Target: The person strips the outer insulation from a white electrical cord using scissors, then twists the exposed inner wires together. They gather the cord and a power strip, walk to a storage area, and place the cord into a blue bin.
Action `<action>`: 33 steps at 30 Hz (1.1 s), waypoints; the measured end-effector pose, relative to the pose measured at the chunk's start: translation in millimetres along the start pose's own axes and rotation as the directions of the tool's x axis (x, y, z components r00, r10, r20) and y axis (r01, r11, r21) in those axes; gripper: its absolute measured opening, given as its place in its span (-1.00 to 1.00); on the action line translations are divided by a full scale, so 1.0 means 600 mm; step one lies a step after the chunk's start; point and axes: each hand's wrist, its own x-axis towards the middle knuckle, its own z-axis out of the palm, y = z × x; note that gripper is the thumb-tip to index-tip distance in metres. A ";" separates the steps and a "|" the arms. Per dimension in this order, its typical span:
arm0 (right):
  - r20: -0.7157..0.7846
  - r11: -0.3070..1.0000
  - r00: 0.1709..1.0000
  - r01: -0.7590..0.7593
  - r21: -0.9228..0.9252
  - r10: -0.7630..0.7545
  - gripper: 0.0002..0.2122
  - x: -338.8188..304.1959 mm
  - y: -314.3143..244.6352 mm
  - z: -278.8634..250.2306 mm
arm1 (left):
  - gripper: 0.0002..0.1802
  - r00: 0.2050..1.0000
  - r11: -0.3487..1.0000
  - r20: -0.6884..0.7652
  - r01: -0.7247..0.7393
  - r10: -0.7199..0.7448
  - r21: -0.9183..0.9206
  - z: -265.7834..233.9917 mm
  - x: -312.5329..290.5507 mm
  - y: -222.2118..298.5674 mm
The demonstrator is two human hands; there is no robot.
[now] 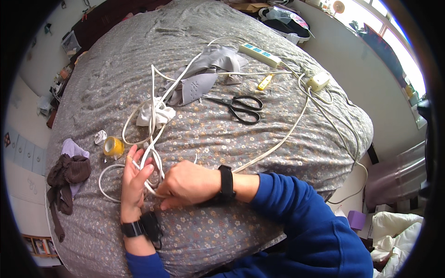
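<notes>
My left hand holds a loop of white cable between thumb and fingers, with the fingers stretched upward. Right beside it, my right hand is closed on the same cable, and its fingertips are partly hidden. More of the cable lies in loose loops beyond the hands, over a crumpled white cloth. A roll of yellow tape and a small white plug-like piece lie left of the loops. Further off are black-handled scissors and a folded grey cloth.
A white power strip, a yellow cutter-like tool and a cream adapter block lie at the far right of the flowered bed. Cables drop over its right edge. A dark brown cloth lies at the left edge.
</notes>
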 end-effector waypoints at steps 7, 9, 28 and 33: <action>-0.486 0.905 0.789 -0.197 0.378 0.375 -0.53 -0.013 0.088 -0.085 | 0.00 0.986 0.987 0.048 0.159 -0.161 0.037 -0.010 0.027 -0.017; -0.600 0.892 0.666 -0.264 0.367 0.444 -0.58 -0.051 0.138 -0.148 | 0.00 0.972 0.979 0.117 0.205 -0.204 -0.003 -0.010 0.025 -0.020; -0.626 0.050 0.121 -0.990 -0.130 0.770 -0.31 -0.468 0.286 -0.423 | -0.60 0.772 0.630 0.046 -0.481 0.634 -0.609 -0.177 -0.070 0.116; -0.712 0.330 0.297 -0.939 -0.096 0.636 -0.46 -0.384 0.368 -0.406 | -0.80 0.630 0.370 -0.179 -0.636 0.756 -0.677 -0.258 -0.093 0.100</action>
